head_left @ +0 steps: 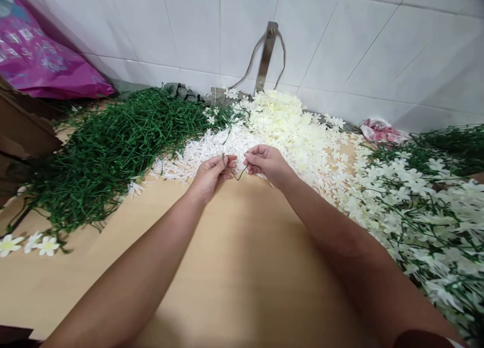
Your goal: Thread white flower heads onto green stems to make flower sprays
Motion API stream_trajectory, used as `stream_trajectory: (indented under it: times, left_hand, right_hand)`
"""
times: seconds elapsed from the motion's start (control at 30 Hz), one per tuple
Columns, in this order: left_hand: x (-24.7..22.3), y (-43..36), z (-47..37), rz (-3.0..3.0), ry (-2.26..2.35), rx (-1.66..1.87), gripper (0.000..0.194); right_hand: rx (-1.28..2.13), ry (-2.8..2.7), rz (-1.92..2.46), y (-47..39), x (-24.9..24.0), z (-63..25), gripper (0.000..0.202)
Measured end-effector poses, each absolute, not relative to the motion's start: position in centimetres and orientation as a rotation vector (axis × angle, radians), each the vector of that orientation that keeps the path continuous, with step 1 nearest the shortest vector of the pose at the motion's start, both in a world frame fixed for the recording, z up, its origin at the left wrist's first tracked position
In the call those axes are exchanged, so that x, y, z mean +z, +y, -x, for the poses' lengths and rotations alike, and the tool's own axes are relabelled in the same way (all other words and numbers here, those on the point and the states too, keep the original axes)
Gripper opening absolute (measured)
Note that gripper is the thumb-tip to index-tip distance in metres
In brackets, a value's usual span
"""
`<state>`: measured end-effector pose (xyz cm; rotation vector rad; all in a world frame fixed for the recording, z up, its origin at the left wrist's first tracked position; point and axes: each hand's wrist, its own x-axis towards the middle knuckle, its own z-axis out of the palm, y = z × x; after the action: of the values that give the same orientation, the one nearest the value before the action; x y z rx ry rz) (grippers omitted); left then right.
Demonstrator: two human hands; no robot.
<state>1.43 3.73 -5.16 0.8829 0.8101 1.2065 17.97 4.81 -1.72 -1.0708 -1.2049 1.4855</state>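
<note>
My left hand (215, 172) pinches a thin green artificial flower stem (239, 177) near the middle of the table. The stem bends in a V between my two hands, and part of it rises above my left fingers. My right hand (267, 163) has its fingertips closed at the stem's other end; whether a small piece is also there I cannot make out. Just beyond my hands lies a heap of thin white strands (204, 150). Behind it and to the right is a pile of cream-white artificial petals (283, 117).
A large pile of green stems (132, 131) spreads on the left. Stems with white flowers (427, 207) heap up on the right. A purple bag (49, 60) and a cardboard box (26, 131) stand at the left. A metal bracket (266, 55) rises by the tiled wall (196, 30).
</note>
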Motion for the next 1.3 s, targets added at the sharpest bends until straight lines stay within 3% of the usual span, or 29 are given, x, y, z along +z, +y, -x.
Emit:
stream_trajectory:
  times: [0.13, 0.33, 0.6, 0.77, 0.93, 1.1, 1.3]
  left_hand:
    - [-4.9, 3.5, -1.5, -0.908, 0.846, 1.167, 0.045]
    - [-4.9, 3.6, -1.6, -1.000, 0.949, 1.168, 0.036]
    - [-4.4, 2.3, -2.5, -1.069, 0.781, 0.797, 0.041]
    - [-4.6, 2.1, -2.6, -1.142, 0.757, 0.686, 0.042]
    - [-4.5, 1.7, -2.7, -1.312, 0.790, 0.546, 0.039]
    - [-4.0, 1.1, -3.0, -1.449, 0.801, 0.457, 0.035]
    - [-3.5, 0.3, -3.3, -1.725, 0.722, 0.370, 0.021]
  right_hand:
    - [1.504, -1.209, 1.093, 4.5, -2.3, -18.3, 0.030]
    - [1.537, -1.341, 1.084, 5.5, -1.9, -20.3, 0.019]
    - [0.594, -1.921, 1.375, 8.1, -1.8, -18.9, 0.006]
    - [0.144, -2.250, 1.533, 9.8, -2.3, -16.3, 0.014]
    - [0.225, -2.207, 1.371, 10.1, -2.6, -17.1, 0.011]
    - [0.494, -1.756, 1.364, 10.2, 0.4, -21.8, 0.006]
    - [0.352, -1.579, 1.458, 11.1, 1.1, -26.2, 0.012]
